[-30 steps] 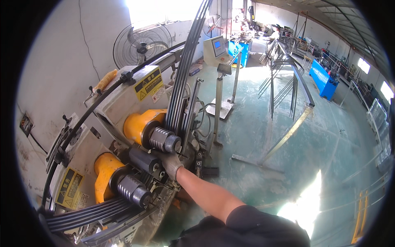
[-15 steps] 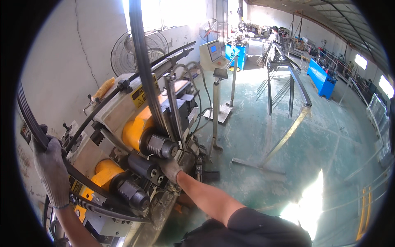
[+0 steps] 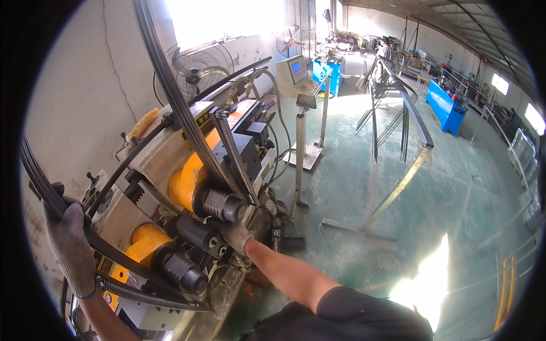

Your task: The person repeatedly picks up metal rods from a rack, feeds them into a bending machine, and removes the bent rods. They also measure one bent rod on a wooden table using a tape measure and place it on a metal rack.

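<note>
My gloved left hand [image 3: 73, 244] is closed around a bundle of dark curved metal bars [image 3: 38, 179] at the left. The bars bend round through a bending machine, and their other arm [image 3: 176, 99] rises steeply past its yellow upper part [image 3: 185, 184]. My gloved right hand [image 3: 236, 234] reaches in between a black cylindrical block [image 3: 196, 230] and the upper ribbed black shaft end [image 3: 224, 206]; its fingers are hidden there. Below sits a second ribbed shaft end [image 3: 183, 270] on another yellow arm. A coil spring [image 3: 224, 128] stands beside the rising bars.
A metal stand [image 3: 301, 148] rises from the green floor beside the machine, near a control console [image 3: 293, 74]. Farther right, bent dark bars hang on a rack [image 3: 418, 119]. Blue machines [image 3: 446, 108] and a person [image 3: 384, 54] are in the background. A fan [image 3: 193, 74] stands by the wall.
The rising arm of the bars has swung left at its top. My left hand and the bars in it have shifted slightly left and down; my right hand has hardly moved.
</note>
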Motion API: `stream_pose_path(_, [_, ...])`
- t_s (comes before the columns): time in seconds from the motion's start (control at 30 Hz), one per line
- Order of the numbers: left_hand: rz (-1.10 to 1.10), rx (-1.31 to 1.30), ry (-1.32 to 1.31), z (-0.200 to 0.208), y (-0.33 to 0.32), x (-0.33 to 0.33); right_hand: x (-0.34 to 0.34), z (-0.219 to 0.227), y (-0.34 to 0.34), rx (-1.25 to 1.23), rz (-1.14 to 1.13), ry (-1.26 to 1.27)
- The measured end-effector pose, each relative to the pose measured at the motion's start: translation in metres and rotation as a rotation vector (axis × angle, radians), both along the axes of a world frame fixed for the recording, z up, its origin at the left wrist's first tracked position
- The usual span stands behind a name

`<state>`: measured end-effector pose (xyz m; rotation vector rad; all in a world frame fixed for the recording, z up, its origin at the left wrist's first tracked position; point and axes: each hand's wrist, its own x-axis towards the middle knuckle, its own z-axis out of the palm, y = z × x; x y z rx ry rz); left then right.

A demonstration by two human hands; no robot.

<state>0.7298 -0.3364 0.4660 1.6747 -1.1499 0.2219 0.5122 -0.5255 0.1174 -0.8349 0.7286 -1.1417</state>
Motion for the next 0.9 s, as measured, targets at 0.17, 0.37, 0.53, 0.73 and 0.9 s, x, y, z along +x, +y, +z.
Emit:
stream_pose_path(0.17, [-0.036,-0.061,0.007,-0.001,-0.001,-0.003,-0.005,0.004,0.000,0.108,0.069,0.005])
stream_pose_path(0.37, [0.006,-0.066,-0.027,-0.001,-0.002,-0.008,-0.009,0.010,0.004,0.012,0.055,0.092])
stream_pose_path(0.53, [-0.011,-0.034,0.026,0.000,0.000,-0.007,-0.013,0.018,0.007,-0.011,0.071,0.056])
stream_pose_path(0.73, [0.043,0.038,-0.016,-0.003,0.001,0.009,-0.019,0.025,0.010,0.024,0.124,0.129])
stream_pose_path(0.9, [0.035,0.019,-0.024,-0.005,0.001,0.019,-0.013,0.022,0.009,0.021,0.034,0.123])
